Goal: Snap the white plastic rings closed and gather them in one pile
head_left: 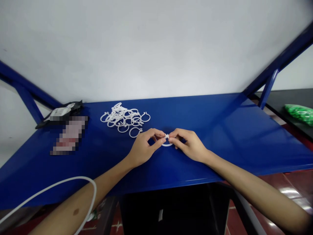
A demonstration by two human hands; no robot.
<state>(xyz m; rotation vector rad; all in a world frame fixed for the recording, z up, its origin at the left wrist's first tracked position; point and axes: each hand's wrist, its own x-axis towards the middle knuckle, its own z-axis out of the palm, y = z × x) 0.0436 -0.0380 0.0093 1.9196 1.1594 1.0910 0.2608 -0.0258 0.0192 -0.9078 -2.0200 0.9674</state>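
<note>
A white plastic ring (167, 145) is pinched between both hands above the blue table, its two ends meeting at the top. My left hand (146, 146) grips one end of the ring between thumb and fingers. From the other side, my right hand (188, 143) pinches the opposite end the same way. Parts of the ring are hidden behind the fingertips. To the left of my left hand lies a loose pile of several similar white rings (123, 128), some overlapping. The closest single ring (129, 133) rests just beside my left hand.
On the left of the blue table (207, 114) lie a black plastic package (62, 112) and a blurred-out pinkish item (70, 135). A white cable (61, 181) loops over my left forearm. Blue metal braces flank both sides. A bag of green things (299, 114) sits far right.
</note>
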